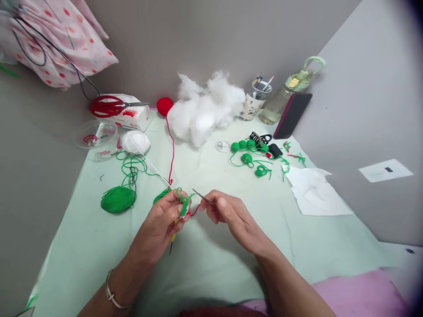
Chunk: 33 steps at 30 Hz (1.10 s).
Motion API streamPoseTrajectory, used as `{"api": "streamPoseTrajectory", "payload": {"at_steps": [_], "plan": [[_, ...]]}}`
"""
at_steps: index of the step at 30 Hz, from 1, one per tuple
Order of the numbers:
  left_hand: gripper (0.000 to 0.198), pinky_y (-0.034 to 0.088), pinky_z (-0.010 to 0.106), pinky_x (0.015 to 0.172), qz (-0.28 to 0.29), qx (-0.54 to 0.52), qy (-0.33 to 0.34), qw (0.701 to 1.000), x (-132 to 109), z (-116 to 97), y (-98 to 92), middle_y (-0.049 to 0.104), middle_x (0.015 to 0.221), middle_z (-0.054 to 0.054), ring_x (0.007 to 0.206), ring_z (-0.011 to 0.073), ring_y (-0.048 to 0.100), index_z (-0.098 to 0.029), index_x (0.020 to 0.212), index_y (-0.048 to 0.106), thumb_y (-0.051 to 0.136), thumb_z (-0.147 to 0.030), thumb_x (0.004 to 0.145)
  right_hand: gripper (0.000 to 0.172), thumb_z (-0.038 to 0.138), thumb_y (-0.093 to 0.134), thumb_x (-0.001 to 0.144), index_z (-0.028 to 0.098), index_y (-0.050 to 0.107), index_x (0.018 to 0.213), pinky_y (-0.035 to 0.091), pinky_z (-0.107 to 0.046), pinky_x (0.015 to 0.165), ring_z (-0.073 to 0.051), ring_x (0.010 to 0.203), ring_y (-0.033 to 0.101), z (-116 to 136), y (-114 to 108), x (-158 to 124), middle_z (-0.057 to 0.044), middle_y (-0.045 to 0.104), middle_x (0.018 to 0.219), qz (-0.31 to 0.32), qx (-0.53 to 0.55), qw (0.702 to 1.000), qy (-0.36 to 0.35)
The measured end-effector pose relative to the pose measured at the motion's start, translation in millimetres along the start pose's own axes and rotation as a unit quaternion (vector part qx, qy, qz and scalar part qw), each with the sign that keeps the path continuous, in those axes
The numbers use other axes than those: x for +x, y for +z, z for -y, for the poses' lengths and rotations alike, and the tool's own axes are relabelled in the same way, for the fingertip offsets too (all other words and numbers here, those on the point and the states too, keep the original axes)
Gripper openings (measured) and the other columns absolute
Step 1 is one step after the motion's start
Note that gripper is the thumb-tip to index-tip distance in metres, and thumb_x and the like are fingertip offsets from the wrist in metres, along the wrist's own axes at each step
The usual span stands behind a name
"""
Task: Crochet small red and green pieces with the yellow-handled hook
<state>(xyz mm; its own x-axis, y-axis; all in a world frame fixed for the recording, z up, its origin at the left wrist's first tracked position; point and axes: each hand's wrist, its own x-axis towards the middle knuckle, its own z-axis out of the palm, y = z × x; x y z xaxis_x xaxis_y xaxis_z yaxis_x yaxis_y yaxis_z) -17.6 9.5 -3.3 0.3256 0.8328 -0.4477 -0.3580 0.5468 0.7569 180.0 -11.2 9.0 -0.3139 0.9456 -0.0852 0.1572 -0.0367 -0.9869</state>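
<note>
My left hand pinches a small green crochet piece with loose green ends on top and white and red at its lower edge. Below those fingers a yellow-handled tool with a thin metal shaft sticks out; its other end is hidden. Just to the right, my right hand is closed around a thin pointed metal tool, its tip toward the green piece but apart from it. The grip hides the rest of that tool. Red yarn spans the gap between the hands. Green yarn lies behind my left hand.
A green yarn ball and white yarn ball lie left. White stuffing and a red yarn ball sit behind. Red-handled scissors rest on a tissue pack. Green crocheted balls, a phone and a bottle stand right.
</note>
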Motion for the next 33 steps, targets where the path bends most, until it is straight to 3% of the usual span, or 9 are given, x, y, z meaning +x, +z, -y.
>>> {"api": "streamPoseTrajectory", "payload": {"at_steps": [11, 16, 33], "plan": [[0.026, 0.035, 0.013, 0.048, -0.04, -0.038, -0.005, 0.998, -2.7, -5.5, 0.2, 0.056, 0.071, -0.005, 0.057, 0.0064, 0.046, -0.019, 0.084, 0.063, 0.084, -0.022, 0.068, 0.052, 0.063, 0.047, 0.104, 0.018, 0.068, 0.09, 0.029, -0.027, 0.06, -0.011, 0.065, 0.035, 3.9, -1.9, 2.9, 0.005, 0.04, 0.071, 0.042, -0.038, 0.997, 0.056], [0.026, 0.033, 0.015, 0.047, -0.038, -0.021, -0.002, 0.999, -3.5, -5.0, 1.3, 0.059, 0.078, -0.003, 0.058, 0.0063, 0.045, -0.019, 0.083, 0.063, 0.084, -0.026, 0.071, 0.05, 0.061, 0.048, 0.105, 0.018, 0.07, 0.092, 0.029, -0.027, 0.061, -0.012, 0.067, 0.036, 4.1, -2.0, 2.3, 0.004, 0.044, 0.072, 0.041, -0.035, 0.997, 0.05], [0.02, 0.029, 0.018, 0.048, -0.006, 0.023, 0.004, 1.0, -3.3, -3.6, 0.2, 0.048, 0.06, -0.006, 0.055, 0.0083, 0.034, -0.019, 0.076, 0.065, 0.083, -0.026, 0.072, 0.045, 0.057, 0.051, 0.105, 0.019, 0.069, 0.088, 0.034, -0.027, 0.063, -0.012, 0.066, 0.045, 5.0, -3.7, 1.7, 0.003, 0.054, 0.073, 0.017, -0.121, 0.992, 0.023]]}}
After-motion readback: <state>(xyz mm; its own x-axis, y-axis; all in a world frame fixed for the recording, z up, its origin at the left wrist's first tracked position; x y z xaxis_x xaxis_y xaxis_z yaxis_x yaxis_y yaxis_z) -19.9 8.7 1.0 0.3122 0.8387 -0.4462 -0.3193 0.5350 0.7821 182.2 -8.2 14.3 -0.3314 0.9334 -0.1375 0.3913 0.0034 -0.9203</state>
